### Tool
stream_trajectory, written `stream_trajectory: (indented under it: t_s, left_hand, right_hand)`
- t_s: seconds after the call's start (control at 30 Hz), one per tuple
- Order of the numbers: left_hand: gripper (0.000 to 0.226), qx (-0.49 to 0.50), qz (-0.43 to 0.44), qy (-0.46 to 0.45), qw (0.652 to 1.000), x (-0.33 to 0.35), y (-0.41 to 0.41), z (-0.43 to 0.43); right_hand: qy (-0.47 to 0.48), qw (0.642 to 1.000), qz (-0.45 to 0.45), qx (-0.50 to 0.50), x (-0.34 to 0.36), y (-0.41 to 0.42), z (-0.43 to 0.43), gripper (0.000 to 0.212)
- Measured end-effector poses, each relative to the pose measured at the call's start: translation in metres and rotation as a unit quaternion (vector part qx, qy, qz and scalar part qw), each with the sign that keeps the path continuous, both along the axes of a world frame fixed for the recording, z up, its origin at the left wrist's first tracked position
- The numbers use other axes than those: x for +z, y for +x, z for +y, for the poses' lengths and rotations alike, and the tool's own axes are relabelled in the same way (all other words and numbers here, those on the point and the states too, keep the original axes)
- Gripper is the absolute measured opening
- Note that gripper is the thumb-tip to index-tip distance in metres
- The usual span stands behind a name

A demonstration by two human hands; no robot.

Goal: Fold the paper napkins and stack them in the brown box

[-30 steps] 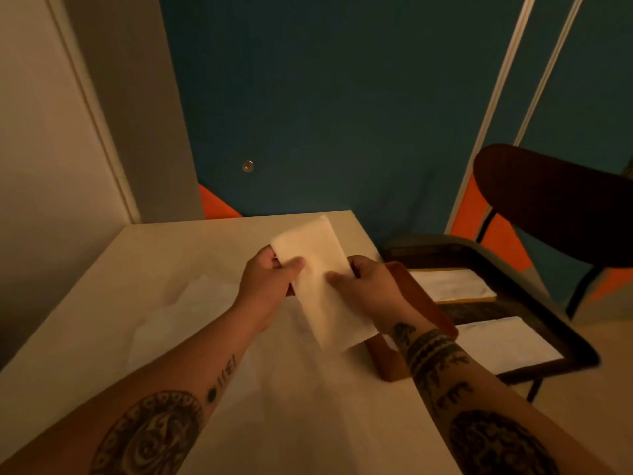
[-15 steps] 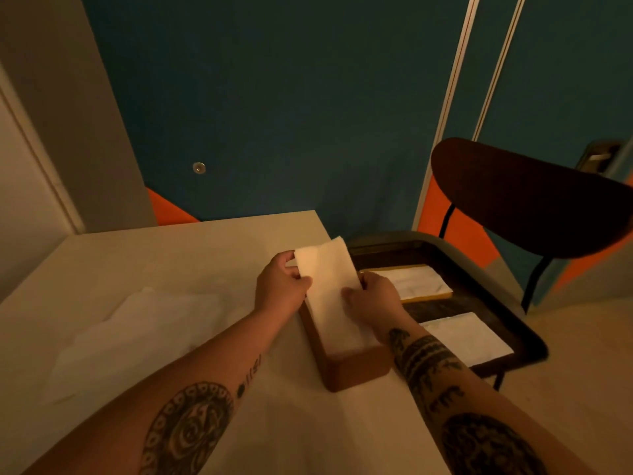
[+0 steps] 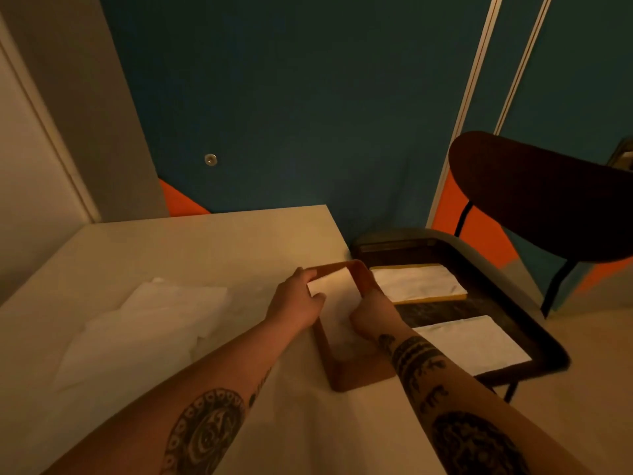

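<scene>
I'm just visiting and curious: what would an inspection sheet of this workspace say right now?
Surface: pale table, dimly lit.
Job's things: brown box at the table's right edge; folded napkin in it; loose napkins lying to the left.
Clutter: nothing seen.
Grippers: left hand pinches the folded napkin's left edge; right hand at its right edge, fingers hidden.
Cables: nothing seen.
Surroundings: dark chair beside the table, bearing a tray with a white stack on a yellow board and a second white stack; blue wall behind.
</scene>
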State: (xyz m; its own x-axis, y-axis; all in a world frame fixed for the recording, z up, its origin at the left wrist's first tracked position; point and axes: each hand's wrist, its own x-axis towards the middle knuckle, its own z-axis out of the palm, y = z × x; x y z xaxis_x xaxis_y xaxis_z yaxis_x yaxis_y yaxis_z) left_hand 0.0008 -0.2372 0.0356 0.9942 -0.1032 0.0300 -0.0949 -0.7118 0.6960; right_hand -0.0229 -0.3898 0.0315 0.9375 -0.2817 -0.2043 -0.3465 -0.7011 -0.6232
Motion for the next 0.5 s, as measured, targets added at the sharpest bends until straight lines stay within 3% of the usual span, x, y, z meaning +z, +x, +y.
stream_trajectory:
  t_s: [0.2,0.3,0.4,0.5]
  left_hand:
    - [0.051,-0.024,-0.016,0.000,1.000,0.005,-0.004,0.010]
    - [0.043,-0.008,-0.035,-0.026,0.999,0.007,-0.006,0.027]
    - [0.036,0.028,-0.045,-0.043,0.998,0.007,-0.007,0.056]
    - [0.031,0.063,-0.056,-0.047,0.995,0.008,-0.008,0.096]
  right_hand:
    - [-0.118,0.989,0.029,0.086,0.002,0.001,0.008,0.046]
    - [-0.130,0.986,-0.031,0.098,0.011,0.007,0.019,0.044]
    - [-0.128,0.982,-0.095,0.101,0.032,0.011,0.045,0.027]
    - [-0.097,0.977,-0.141,0.131,0.047,0.012,0.085,0.029]
